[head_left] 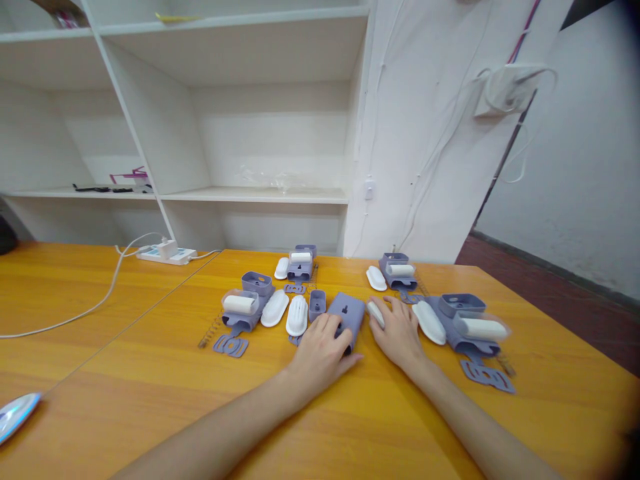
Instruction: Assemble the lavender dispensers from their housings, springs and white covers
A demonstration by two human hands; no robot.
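Note:
My left hand (323, 350) is closed over the near left edge of a purple-grey plastic housing (351, 308), its thumb stretched to the right in front. A small white rounded piece (375, 313) lies under the fingers of my right hand (399, 331), which are bent around it on the table; part of it is hidden. Left of the housing are a small purple-grey open box (317, 305) and a ribbed white oval piece (297, 315). A smooth white oval cover (429, 323) lies just right of my right hand.
Similar part sets surround my hands: a left housing (245, 313), a right housing (463, 330), and two farther back, with white rollers, springs (210, 331) and flat cut-out plates (487, 375). A power strip (167, 253) with a white cable lies at the back left, before shelves (255, 195).

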